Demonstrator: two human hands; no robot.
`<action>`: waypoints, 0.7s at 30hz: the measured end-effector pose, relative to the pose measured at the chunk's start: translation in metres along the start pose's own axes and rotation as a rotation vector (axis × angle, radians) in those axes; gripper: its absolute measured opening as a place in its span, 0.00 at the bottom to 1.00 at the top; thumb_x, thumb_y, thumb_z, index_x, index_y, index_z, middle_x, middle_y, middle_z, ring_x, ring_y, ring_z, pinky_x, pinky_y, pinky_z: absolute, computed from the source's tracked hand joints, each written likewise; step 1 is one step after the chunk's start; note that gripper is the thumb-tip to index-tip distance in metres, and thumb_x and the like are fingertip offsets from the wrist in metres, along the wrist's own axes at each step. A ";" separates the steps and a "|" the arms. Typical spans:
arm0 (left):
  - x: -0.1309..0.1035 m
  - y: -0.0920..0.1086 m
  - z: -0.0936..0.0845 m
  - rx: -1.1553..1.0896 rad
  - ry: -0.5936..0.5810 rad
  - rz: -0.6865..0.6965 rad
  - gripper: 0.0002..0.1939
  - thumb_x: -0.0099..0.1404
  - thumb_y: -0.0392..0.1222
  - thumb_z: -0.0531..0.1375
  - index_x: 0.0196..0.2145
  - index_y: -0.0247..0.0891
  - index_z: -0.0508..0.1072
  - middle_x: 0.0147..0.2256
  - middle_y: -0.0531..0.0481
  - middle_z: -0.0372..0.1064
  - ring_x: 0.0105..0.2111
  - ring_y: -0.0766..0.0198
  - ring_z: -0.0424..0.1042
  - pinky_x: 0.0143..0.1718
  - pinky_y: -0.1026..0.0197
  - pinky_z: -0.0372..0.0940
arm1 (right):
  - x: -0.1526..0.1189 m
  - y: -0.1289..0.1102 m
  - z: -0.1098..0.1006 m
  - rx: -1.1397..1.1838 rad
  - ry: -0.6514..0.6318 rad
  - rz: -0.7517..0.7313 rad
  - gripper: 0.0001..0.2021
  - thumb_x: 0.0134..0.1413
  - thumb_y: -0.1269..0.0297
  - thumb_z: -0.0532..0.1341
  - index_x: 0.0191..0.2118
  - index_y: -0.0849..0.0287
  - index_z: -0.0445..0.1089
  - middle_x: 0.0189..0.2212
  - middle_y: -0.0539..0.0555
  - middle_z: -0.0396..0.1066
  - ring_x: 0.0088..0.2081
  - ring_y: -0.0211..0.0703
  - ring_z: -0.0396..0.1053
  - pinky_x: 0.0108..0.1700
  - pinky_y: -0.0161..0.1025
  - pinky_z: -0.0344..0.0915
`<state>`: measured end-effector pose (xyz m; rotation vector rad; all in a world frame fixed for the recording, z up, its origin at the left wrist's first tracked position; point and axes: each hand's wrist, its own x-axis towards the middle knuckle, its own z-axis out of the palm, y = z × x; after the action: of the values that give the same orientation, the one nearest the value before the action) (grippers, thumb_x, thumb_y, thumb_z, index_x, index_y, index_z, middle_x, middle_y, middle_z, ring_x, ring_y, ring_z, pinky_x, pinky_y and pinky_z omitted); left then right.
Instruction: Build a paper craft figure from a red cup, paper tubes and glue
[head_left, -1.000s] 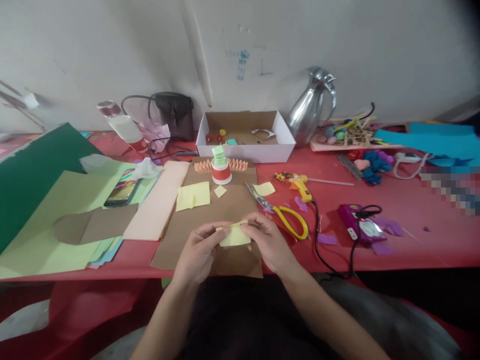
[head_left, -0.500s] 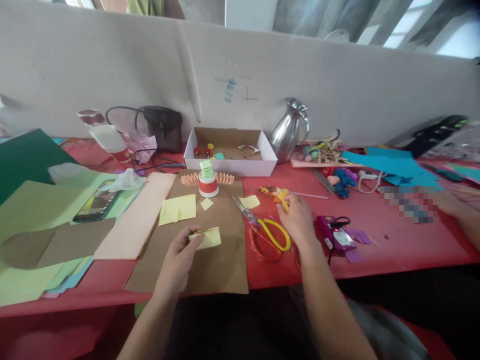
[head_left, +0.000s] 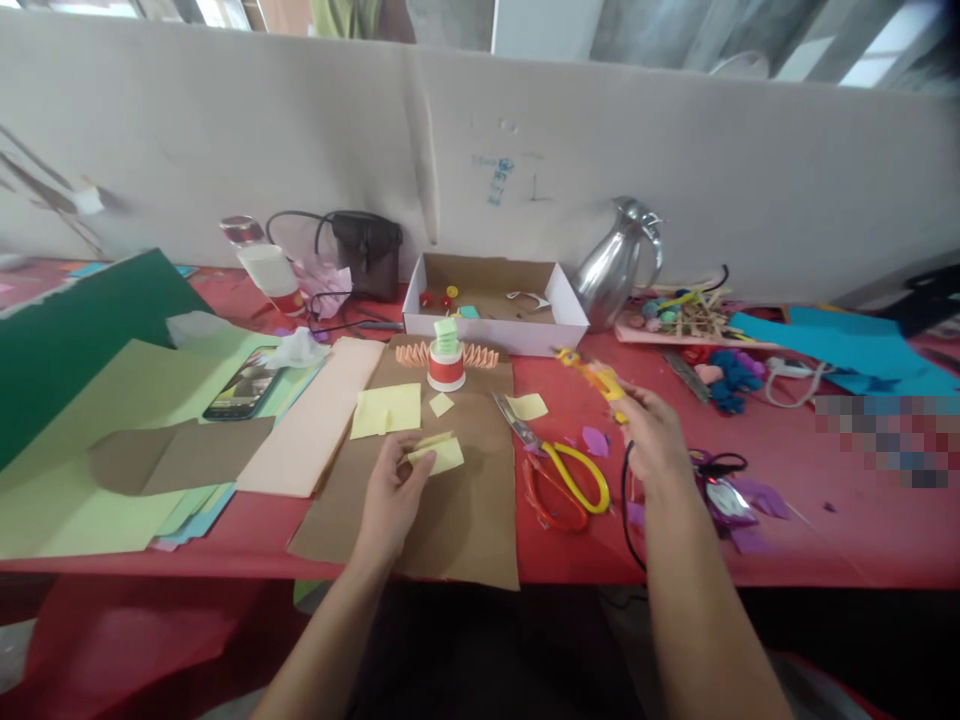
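My left hand point(head_left: 397, 490) pinches a folded piece of yellow paper point(head_left: 442, 455) above the brown cardboard sheet point(head_left: 465, 540). Held up in my right hand point(head_left: 656, 430) is a yellow-orange glue gun point(head_left: 600, 378), its nozzle pointing left and away from me; a black cord point(head_left: 628, 520) hangs below. Behind the left hand stands a red and white paper cup point(head_left: 447, 370) with pleated peach paper arms and a folded green strip on top. A yellow sheet point(head_left: 386, 410) and a small yellow square point(head_left: 442, 404) lie near it. Scissors point(head_left: 562, 465) with red and yellow handles rest between my hands.
A white box point(head_left: 495, 335) and a steel jug point(head_left: 616, 265) stand at the back. Coloured paper point(head_left: 90, 500) and a phone point(head_left: 241, 385) lie left. To the right are a purple device point(head_left: 727, 500), pompoms point(head_left: 727, 380) and blue sheets point(head_left: 862, 350).
My right hand has picked up the glue gun from the table and raised it. My left hand still holds the folded yellow paper. The view has swung a little to the left.
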<state>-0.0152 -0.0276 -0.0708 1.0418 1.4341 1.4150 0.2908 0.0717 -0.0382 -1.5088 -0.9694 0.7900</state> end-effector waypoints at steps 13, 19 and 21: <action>-0.007 0.014 0.004 -0.175 -0.131 -0.091 0.14 0.60 0.46 0.66 0.39 0.41 0.66 0.43 0.51 0.69 0.38 0.64 0.70 0.38 0.64 0.65 | -0.096 -0.039 0.017 0.534 -0.531 0.188 0.13 0.44 0.58 0.71 0.24 0.56 0.67 0.21 0.49 0.68 0.23 0.37 0.65 0.25 0.36 0.63; -0.017 0.030 0.005 -0.369 -0.296 -0.147 0.15 0.59 0.40 0.67 0.42 0.43 0.67 0.45 0.52 0.70 0.42 0.65 0.70 0.43 0.64 0.64 | -0.120 -0.020 0.064 0.524 -0.500 0.298 0.19 0.39 0.59 0.75 0.39 0.59 0.74 0.36 0.54 0.78 0.37 0.45 0.75 0.39 0.41 0.70; -0.019 0.034 0.006 -0.388 -0.326 -0.146 0.16 0.59 0.39 0.68 0.43 0.44 0.67 0.45 0.51 0.71 0.43 0.63 0.71 0.44 0.63 0.65 | -0.128 -0.018 0.075 0.572 -0.566 0.322 0.21 0.39 0.59 0.75 0.41 0.58 0.74 0.36 0.53 0.79 0.38 0.46 0.76 0.41 0.42 0.70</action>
<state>-0.0038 -0.0430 -0.0364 0.8518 0.9347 1.2825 0.1656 -0.0101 -0.0363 -0.9550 -0.7992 1.6317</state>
